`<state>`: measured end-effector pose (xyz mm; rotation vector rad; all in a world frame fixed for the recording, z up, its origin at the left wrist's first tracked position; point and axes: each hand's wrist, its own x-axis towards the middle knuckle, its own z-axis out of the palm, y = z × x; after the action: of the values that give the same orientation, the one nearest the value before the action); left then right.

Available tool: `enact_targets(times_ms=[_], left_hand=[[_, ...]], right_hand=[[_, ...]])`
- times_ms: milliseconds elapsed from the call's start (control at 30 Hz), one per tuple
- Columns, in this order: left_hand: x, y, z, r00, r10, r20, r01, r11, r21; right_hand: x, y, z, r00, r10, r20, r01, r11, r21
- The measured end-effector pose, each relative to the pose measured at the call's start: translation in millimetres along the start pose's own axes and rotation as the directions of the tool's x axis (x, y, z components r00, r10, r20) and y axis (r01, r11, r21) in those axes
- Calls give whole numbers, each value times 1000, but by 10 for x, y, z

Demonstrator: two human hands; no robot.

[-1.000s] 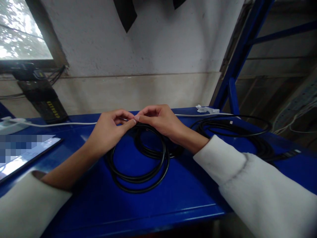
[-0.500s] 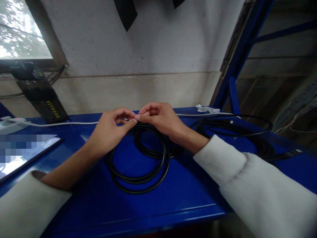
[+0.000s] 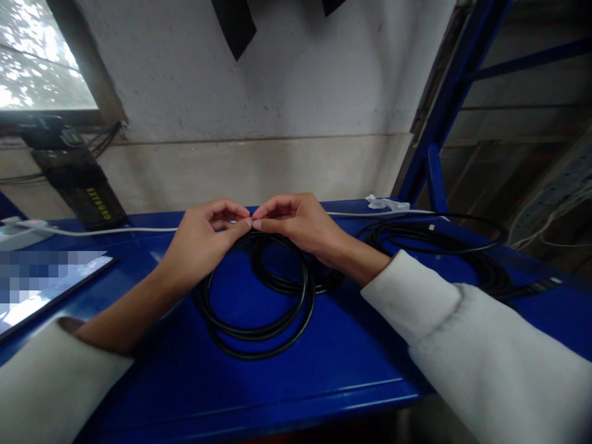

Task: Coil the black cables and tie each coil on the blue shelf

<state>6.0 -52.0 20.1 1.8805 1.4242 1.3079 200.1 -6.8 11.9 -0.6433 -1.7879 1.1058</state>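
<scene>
Two pinching hands meet at the top of a coiled black cable [image 3: 259, 336] on the blue table [image 3: 259, 394]. My left hand [image 3: 198, 240] has its thumb and fingertips pressed together, touching the fingertips of my right hand [image 3: 303, 222], which is pinched in the same way. Whatever lies between the fingertips is too small and hidden to make out. The loops of the coil hang toward me below the hands and rest on the table.
More black cable [image 3: 490, 271] lies coiled at the right, near a crumpled clear plastic piece [image 3: 387, 203]. A white cord [image 3: 115, 230] runs along the back. At the left are a dark bottle [image 3: 87, 191], a white power strip [image 3: 25, 233] and a tablet [image 3: 78, 277].
My left hand has shifted slightly left and my fingertips now meet a little further left. The front loops of the coil have moved very slightly.
</scene>
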Motion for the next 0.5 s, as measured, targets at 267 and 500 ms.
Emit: enact_targets(times_ms=[267,500], left_hand=[[1,-9,-6,1000,8,22,-8,1000,-7],[-5,19,0,1000,16,27,-15,1000,-16]], right_hand=[[8,11,-13,1000,-19,16,19,1000,3],[10,22,-19,1000,-8,14,7,1000,12]])
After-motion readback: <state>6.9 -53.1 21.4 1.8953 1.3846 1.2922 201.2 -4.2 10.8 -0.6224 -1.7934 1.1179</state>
